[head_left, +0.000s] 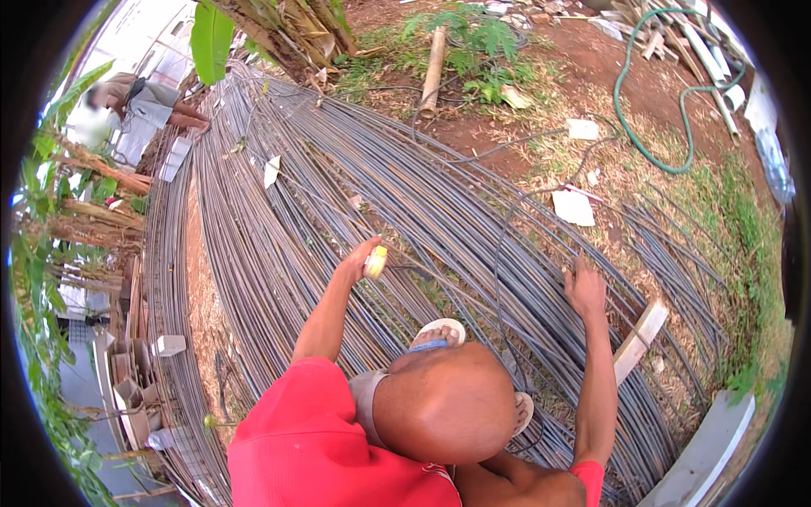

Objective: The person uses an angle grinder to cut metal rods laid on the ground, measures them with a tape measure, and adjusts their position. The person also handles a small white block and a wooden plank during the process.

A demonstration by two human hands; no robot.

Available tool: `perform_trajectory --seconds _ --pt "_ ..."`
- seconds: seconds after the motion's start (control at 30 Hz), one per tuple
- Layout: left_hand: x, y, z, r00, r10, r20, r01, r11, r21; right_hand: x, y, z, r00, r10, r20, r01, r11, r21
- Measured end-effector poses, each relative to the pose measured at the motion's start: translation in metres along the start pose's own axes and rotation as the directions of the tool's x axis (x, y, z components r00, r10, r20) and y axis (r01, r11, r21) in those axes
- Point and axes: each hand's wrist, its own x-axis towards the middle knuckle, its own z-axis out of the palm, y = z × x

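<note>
Long grey steel rebars [473, 220], rusty in places, run across the ground in a wide bundle beneath me. My left hand [359, 258] is closed around a small yellow object [375, 263] with a pale side, shaped somewhat like a tape measure, held above the rods. Farther right, my right hand [585, 287] rests on or just over the bundle's right edge, fingers stretched out and nothing seen in them. I squat over the rods, sandalled feet [439, 331] among them.
A person [148, 101] bends over the rods' far left end. A wooden plank [639, 342] lies near my right forearm, by loose rebars [676, 279]. A dark cable [500, 262] crosses the bundle. Back right are a green hose [621, 110] and pipes [714, 93].
</note>
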Motion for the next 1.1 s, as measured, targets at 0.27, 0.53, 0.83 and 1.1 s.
perform_trajectory --seconds 0.27,0.53,0.83,1.1 --pt "0.019 -0.008 0.008 0.991 -0.08 0.105 0.099 0.978 -0.184 0.014 -0.014 -0.011 0.999 -0.003 -0.044 0.005 0.998 0.056" --pt "-0.024 0.023 0.038 0.988 0.03 0.153 -0.034 0.999 0.022 -0.017 0.001 -0.06 0.972 -0.049 -0.229 0.051 0.999 0.001" --pt "-0.053 -0.037 0.196 0.941 -0.017 0.337 0.058 0.992 -0.111 -0.1 0.123 -0.121 0.987 0.121 -0.109 -0.118 0.992 0.033" --pt "-0.055 -0.084 0.226 0.934 -0.1 0.343 0.102 0.995 0.011 -0.178 0.169 -0.105 0.952 0.257 -0.165 -0.251 0.966 0.054"
